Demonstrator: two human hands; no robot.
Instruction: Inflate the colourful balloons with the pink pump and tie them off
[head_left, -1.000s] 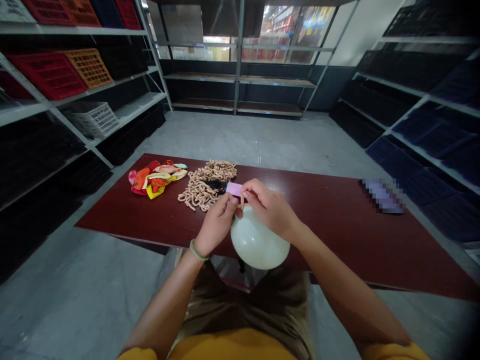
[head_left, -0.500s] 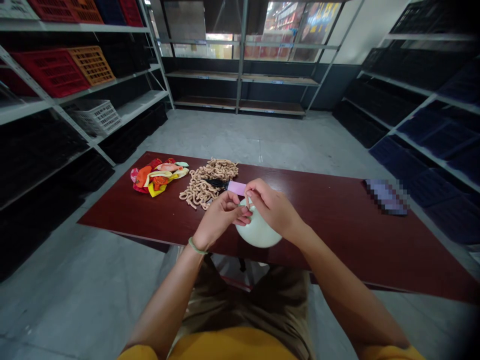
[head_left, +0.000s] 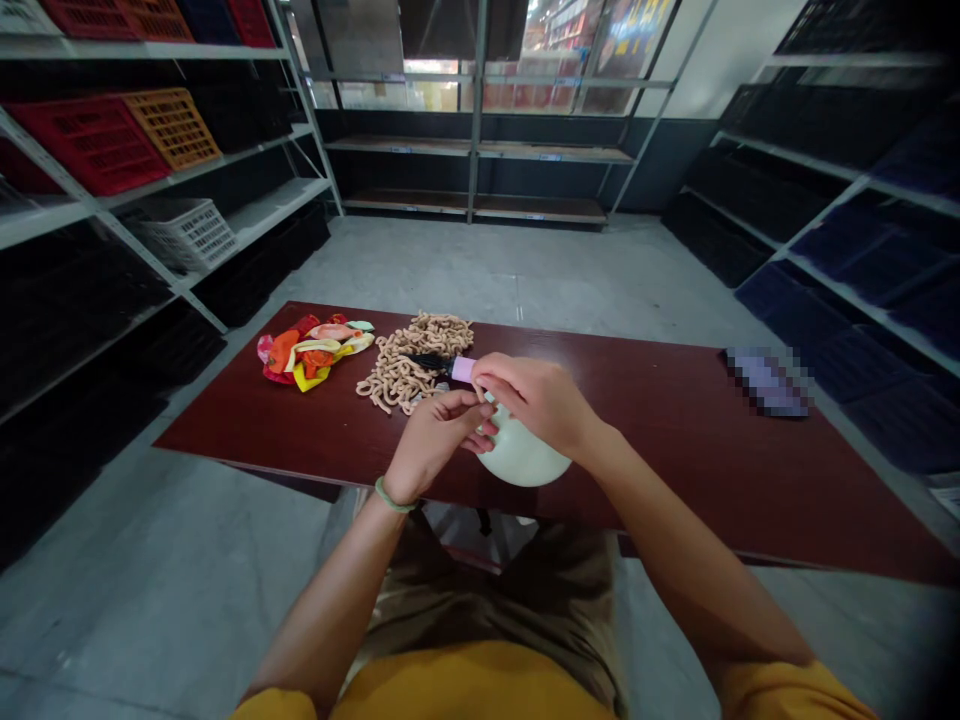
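A pale green inflated balloon hangs at the table's near side, its neck pinched between my hands. My right hand wraps the neck from above, its fingers reaching a pink-handled tool with black bristles. I cannot tell whether that tool is held. My left hand pinches in from the near side, with fingertips against the balloon's neck. A heap of tan rubbery loops lies just beyond my left hand. Further left is a pile of deflated multicoloured balloons.
The dark red wooden table runs across in front of me. A pixelated flat object lies at its right end. Metal shelves with red, orange and white crates stand at left, and dark stacked goods line the right.
The balloon has moved further over the table and looks smaller. My right hand has shifted left, closer to the pink handle, and the view has tilted slightly.
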